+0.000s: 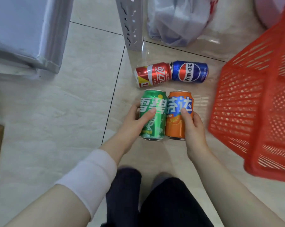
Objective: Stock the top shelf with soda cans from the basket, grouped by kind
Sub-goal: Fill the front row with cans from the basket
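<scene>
My left hand (132, 123) grips a green soda can (152, 102), thumb across its front. Right beside it, my right hand (193, 128) grips an orange soda can (179, 99); the two cans touch side by side above the floor. Farther away, a red cola can (152, 74) and a blue cola can (190, 72) lie on their sides on the tiled floor, end to end. The red plastic basket (253, 104) sits tilted at the right, and no cans show inside it.
A grey perforated shelf post (130, 22) stands behind the lying cans. A grey shelf board (27, 30) fills the upper left. A translucent plastic bag (176, 20) lies behind the post. My knees in dark trousers (155, 202) are at the bottom.
</scene>
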Action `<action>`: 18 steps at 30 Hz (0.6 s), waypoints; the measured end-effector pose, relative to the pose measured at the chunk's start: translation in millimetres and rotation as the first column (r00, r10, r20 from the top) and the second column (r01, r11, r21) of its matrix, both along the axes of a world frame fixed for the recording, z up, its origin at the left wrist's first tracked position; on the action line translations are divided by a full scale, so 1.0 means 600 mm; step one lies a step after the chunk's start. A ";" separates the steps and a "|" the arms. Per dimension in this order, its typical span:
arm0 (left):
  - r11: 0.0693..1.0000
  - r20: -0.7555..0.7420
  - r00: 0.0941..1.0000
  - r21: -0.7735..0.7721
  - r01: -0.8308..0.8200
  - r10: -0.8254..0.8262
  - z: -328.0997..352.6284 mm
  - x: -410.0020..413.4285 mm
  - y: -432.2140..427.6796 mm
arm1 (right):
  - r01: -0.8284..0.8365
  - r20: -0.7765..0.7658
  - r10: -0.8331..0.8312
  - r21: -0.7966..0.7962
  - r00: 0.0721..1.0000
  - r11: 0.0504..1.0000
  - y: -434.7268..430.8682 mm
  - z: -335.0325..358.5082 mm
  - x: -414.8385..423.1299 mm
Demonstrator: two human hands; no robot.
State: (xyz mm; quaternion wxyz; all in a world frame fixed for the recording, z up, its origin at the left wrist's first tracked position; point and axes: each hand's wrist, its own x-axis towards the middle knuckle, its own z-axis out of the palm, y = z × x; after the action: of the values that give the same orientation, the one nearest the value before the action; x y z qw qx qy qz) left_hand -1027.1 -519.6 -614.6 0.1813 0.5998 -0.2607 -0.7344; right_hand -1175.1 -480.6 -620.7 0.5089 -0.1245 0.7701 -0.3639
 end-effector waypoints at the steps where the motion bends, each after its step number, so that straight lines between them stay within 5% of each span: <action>1: 1.000 -0.009 1.000 -0.001 0.008 -0.008 0.045 0.002 0.006 | 0.015 0.030 -0.015 0.003 0.999 1.000 0.012 0.042 0.000; 18: 0.964 -0.066 0.995 -0.262 0.051 -0.071 0.952 -0.013 0.047 | 0.012 0.082 0.006 -0.224 0.997 0.975 0.077 0.959 -0.003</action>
State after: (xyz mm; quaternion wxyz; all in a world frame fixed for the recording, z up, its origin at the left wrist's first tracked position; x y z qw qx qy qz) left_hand -1035.1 -491.1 -43.2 0.2453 0.5347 -0.3659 -0.7212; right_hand -1177.0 -434.1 -45.2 0.5224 -0.1648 0.7027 -0.4541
